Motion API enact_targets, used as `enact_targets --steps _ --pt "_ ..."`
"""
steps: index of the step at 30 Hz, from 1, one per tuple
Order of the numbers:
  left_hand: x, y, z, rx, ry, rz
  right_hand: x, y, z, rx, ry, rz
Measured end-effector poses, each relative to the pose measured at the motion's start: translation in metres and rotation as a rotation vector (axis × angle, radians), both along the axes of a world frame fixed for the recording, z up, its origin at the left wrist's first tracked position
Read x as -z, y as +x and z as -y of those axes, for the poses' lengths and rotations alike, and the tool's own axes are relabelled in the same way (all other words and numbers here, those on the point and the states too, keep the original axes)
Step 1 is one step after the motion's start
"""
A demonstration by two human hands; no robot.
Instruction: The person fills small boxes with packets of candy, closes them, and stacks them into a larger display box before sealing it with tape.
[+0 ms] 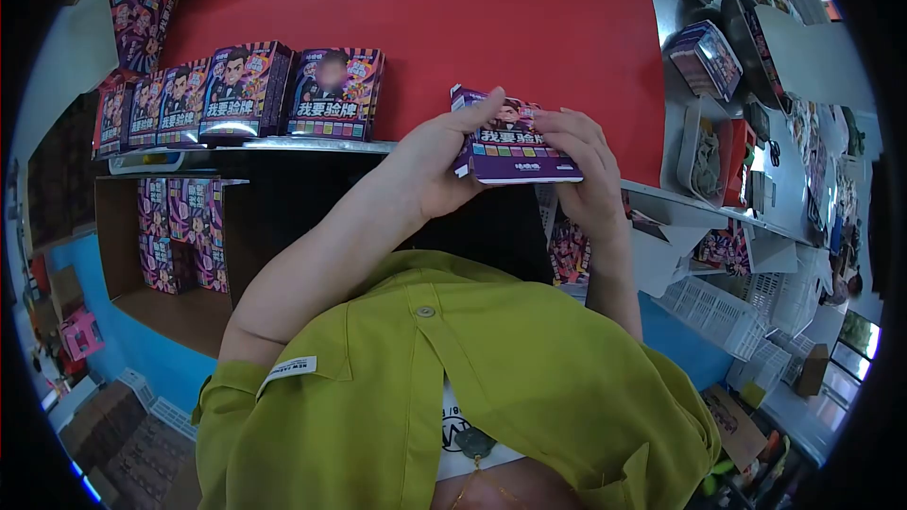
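A purple printed card box [515,153] with a cartoon figure and large white lettering is held above the near edge of the red tabletop [529,19]. My left hand [444,156] grips its left side, with the thumb over the upper face. On the right, my right hand [588,165] closes round the other side, its fingers bent across the top. Small pale flaps or edges show at the box's left corners. What lies inside or beneath the box is hidden.
Matching purple boxes [331,99] stand in a row along the table's left edge. Below them, an open brown carton [115,241] holds several more. To the right are a stack of printed pieces [706,59], a plastic bin [694,146] and white crates [713,312].
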State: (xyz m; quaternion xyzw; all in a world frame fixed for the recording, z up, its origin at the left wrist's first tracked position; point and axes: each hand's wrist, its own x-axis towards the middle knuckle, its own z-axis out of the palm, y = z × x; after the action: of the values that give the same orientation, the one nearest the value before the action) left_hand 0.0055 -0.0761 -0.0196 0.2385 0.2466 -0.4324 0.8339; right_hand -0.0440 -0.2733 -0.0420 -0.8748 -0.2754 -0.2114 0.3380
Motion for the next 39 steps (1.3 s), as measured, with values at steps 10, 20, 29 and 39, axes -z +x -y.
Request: enact_targets --steps 10,20,29,39 --pt "0.009 -0.005 -0.011 -0.227 1.115 1.534 -0.017 0.004 -0.012 0.060 0.238 -0.520" --pt "0.005 0.005 -0.012 -0.052 0.498 1.205 -0.008 0.017 -0.025 0.129 0.215 -0.748" --pt "0.014 0.011 -0.026 -0.008 0.382 0.861 0.001 0.016 -0.032 0.064 0.301 -0.815" --pt "0.005 0.012 -0.021 -0.031 0.443 0.831 -0.002 0.014 -0.031 -0.064 0.854 -0.636"
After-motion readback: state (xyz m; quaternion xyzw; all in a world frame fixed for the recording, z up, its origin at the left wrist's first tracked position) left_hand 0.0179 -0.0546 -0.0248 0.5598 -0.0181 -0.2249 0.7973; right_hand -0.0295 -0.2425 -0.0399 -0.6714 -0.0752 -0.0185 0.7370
